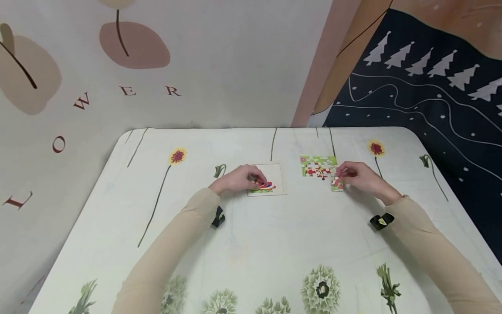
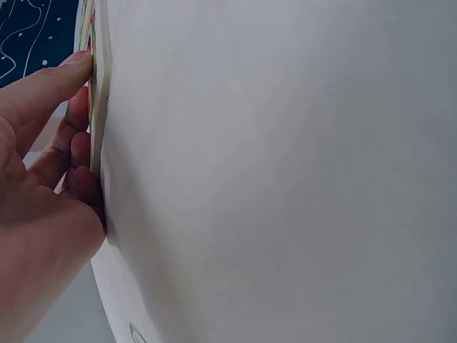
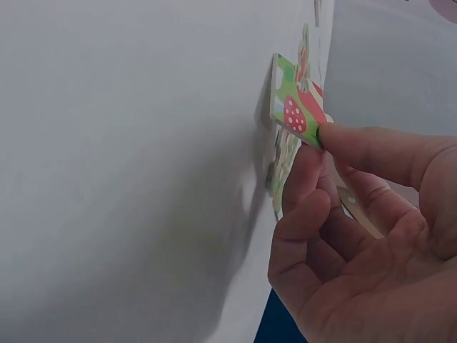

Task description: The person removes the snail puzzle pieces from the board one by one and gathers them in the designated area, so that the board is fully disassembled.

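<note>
In the head view my left hand (image 1: 244, 179) is over a shallow square puzzle tray (image 1: 279, 174), its fingertips on a puzzle piece (image 1: 266, 186) with a red and blue picture at the lower left of the tray. The left wrist view shows the thumb and bent fingers of that hand (image 2: 53, 136) at the tray, seen edge-on. Farther right, my right hand (image 1: 358, 176) pinches another puzzle piece (image 3: 294, 107) between thumb and forefinger. That piece is green with a red shape and white dots, and is tilted up from the table.
Several joined or close-lying puzzle pieces (image 1: 319, 165), green, red and white, lie left of my right hand. A white flowered cloth (image 1: 274, 235) covers the table. Behind it hang a pale printed sheet (image 1: 235, 65) and a dark one with white trees (image 1: 412, 91).
</note>
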Action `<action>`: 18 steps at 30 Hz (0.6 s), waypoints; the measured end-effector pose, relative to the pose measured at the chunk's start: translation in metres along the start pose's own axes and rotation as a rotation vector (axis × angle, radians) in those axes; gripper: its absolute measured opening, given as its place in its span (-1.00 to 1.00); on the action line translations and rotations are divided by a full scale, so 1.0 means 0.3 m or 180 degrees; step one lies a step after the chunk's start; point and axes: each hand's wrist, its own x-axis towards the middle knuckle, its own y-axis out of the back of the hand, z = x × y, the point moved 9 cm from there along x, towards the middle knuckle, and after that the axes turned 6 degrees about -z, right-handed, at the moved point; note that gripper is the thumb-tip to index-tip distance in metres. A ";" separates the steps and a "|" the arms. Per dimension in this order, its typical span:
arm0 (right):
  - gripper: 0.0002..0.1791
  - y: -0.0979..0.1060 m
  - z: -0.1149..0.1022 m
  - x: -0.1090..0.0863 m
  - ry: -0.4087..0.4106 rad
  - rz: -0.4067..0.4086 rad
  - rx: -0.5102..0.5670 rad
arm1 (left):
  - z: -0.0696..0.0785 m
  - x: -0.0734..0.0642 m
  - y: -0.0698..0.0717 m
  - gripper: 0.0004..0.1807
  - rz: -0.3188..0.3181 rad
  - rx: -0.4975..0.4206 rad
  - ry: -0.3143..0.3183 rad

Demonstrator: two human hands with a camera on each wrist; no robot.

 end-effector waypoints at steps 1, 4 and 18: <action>-0.89 0.001 0.003 -0.002 -0.0008 -0.0002 0.0007 | 0.001 0.000 0.000 -0.79 -0.0002 0.0003 0.0002; -0.87 0.004 0.015 -0.006 -0.0059 0.0001 0.0032 | 0.005 -0.001 0.001 -0.79 -0.0011 -0.0005 0.0007; -0.87 0.011 0.047 -0.016 -0.0096 0.0027 0.0075 | -0.003 0.002 -0.002 -0.78 -0.0034 -0.0066 -0.0038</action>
